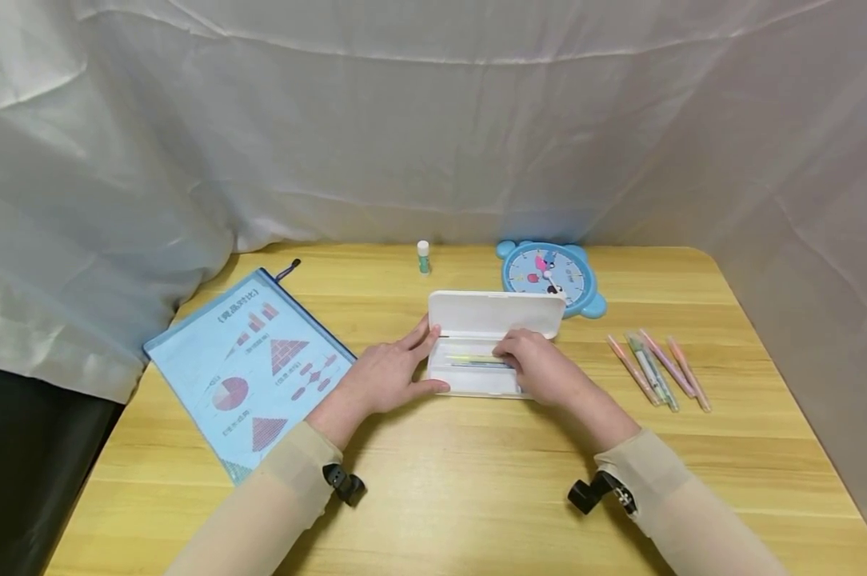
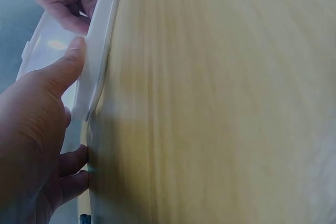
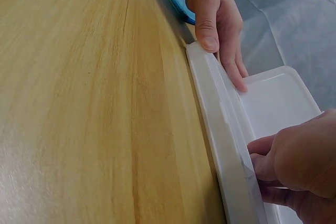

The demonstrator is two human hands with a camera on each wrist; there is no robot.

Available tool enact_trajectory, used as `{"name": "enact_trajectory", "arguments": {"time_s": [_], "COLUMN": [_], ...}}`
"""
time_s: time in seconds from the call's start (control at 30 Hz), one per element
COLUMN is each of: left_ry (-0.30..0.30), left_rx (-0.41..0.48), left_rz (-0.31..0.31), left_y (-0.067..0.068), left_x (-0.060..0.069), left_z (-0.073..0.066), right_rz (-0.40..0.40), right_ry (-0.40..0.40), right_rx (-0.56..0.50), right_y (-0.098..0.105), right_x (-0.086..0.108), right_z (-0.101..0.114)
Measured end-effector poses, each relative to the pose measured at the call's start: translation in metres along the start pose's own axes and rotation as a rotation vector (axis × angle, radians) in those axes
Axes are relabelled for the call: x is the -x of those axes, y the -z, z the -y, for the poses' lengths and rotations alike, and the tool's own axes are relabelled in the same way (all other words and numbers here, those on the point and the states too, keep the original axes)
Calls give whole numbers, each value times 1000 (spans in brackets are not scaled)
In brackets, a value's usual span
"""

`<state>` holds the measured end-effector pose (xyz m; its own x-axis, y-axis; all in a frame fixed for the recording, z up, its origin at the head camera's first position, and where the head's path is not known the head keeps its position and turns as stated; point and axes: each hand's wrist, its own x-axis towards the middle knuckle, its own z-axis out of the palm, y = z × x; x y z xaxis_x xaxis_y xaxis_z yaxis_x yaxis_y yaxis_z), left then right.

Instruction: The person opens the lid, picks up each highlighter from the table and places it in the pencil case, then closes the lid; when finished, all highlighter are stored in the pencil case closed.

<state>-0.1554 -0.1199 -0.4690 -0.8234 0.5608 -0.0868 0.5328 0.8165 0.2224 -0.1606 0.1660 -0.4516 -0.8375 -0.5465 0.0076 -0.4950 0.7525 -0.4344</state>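
Observation:
An open white pencil case (image 1: 477, 387) stands on the table with its lid (image 1: 497, 312) raised at the back. My left hand (image 1: 390, 374) grips the case's left end; in the left wrist view its thumb (image 2: 72, 61) presses the front rim. My right hand (image 1: 541, 366) reaches into the right part of the case, fingers curled at the right end of some slim pens (image 1: 473, 359), yellow and bluish. The right wrist view shows the right hand (image 3: 302, 161) low inside the case (image 3: 215, 124), its fingertips partly hidden by the front wall.
Several coloured pens (image 1: 657, 372) lie to the right of the case. Behind it are a blue toy clock (image 1: 549, 276) and a glue stick (image 1: 423, 258). A blue zip folder (image 1: 261, 368) with printed charts lies at left. A pale curtain (image 1: 433, 120) hangs along the table's back edge.

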Motion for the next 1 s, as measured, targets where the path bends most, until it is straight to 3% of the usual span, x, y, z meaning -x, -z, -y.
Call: {"name": "enact_trajectory", "arguments": {"time_s": [0.37,0.67,1.0], "left_ry": [-8,-18,-17], "left_rx": [4,0,0], "left_rz": [-8,-7,-10], "left_y": [-1,-2,-2], "left_x": [0,0,1], "left_z": [1,1,1], "right_rz": [-103,-179,-290], "right_ry": [76,12,-97], "right_rx": [-64,-134,-113], "right_y": [9,33,61], "right_x": [8,30,67], "right_z": [-7,-10,-28]}}
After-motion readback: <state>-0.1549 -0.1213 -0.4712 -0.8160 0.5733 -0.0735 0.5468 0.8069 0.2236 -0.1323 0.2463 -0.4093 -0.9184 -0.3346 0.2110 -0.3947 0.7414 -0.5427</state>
